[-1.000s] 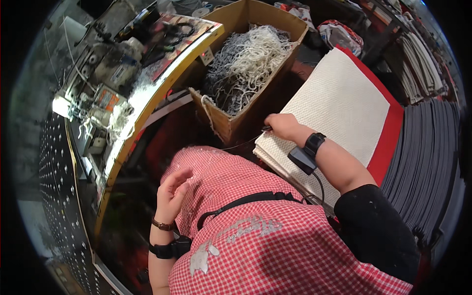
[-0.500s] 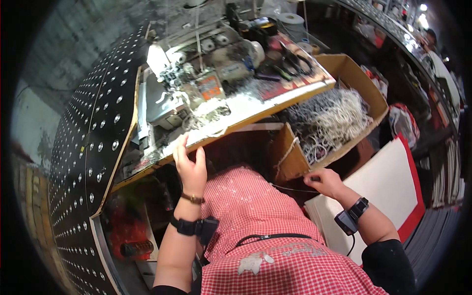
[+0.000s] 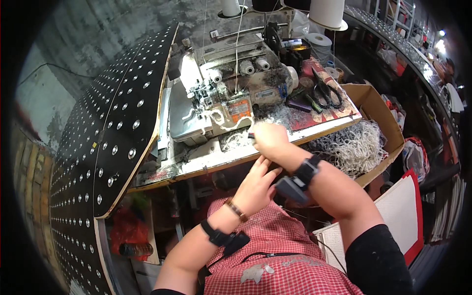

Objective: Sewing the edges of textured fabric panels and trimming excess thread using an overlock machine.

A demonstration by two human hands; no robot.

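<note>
My right hand (image 3: 271, 141) is over the table's front edge, just in front of the sewing machine (image 3: 260, 91). Its fingers are closed, and the tip of a small dark thing (image 3: 251, 135) sticks out at the fingertips; its kind cannot be made out. Below and a little left of it, my left hand (image 3: 255, 186) has its fingers stretched out toward the table edge, close under the right wrist. No object shows in it. White thread waste (image 3: 238, 141) lies on the tabletop beside the right hand, and a curl of white trim (image 3: 216, 117) hangs at the machine's needle area.
Black-handled scissors (image 3: 327, 93) lie on the table's right part. A cardboard box (image 3: 396, 142) full of grey and white yarn waste (image 3: 356, 147) stands to the right. A perforated black panel (image 3: 123, 118) rises at left. White sheets with a red edge (image 3: 400, 211) lean at lower right.
My right hand has moved from beside the cardboard box up and left to the table edge. My left hand has shifted right, now under it. The view has tilted up, showing more of the machine.
</note>
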